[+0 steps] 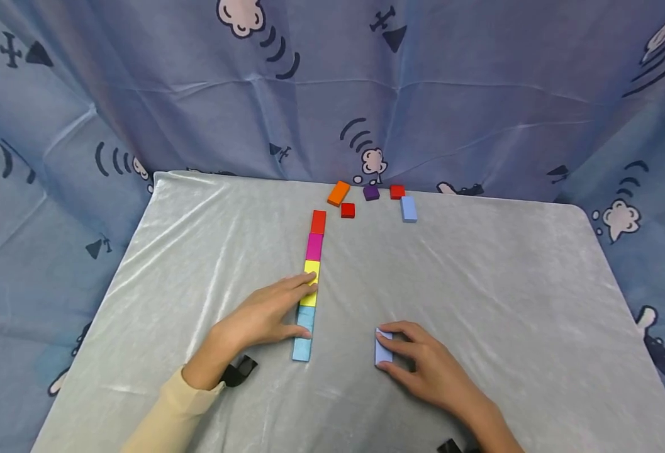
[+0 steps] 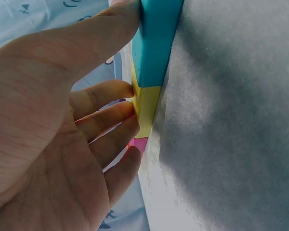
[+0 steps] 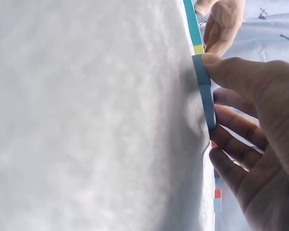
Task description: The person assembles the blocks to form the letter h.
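A straight row of blocks runs away from me: light blue blocks (image 1: 301, 350) nearest, then a yellow stretch (image 1: 308, 301), a magenta block (image 1: 314, 246) and a red block (image 1: 318, 221). My left hand (image 1: 264, 313) lies along the row's left side, fingertips touching the yellow stretch and thumb on the light blue part. To the right, my right hand (image 1: 423, 362) pinches a pale blue block (image 1: 384, 353) lengthwise on the cloth, thumb at the near end and fingers towards the far end. A line crosses its side in the right wrist view; whether it is two pieces, I cannot tell.
Near the back edge lie an orange block (image 1: 338, 193), a small red block (image 1: 348, 211), a purple block (image 1: 371, 192), another red block (image 1: 397, 191) and a pale blue block (image 1: 408, 209). Grey cloth (image 1: 508, 283) covers the table. A patterned blue curtain (image 1: 321, 94) hangs behind.
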`<act>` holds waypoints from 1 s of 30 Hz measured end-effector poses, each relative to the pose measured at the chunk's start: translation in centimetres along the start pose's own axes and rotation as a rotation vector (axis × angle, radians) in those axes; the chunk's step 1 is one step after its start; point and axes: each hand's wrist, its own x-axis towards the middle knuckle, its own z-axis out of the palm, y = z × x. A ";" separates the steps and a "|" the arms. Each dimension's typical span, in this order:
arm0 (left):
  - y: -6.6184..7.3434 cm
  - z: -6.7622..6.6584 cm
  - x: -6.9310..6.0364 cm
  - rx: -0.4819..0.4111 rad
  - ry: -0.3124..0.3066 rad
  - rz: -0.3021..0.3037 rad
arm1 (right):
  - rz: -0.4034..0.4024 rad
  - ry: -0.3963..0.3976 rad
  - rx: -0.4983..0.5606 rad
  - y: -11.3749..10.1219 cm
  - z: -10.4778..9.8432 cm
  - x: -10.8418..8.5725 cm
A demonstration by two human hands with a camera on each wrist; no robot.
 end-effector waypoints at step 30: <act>0.1 0.0 0.1 -0.012 -0.006 0.008 | 0.053 0.061 0.055 0.3 -1.5 0.4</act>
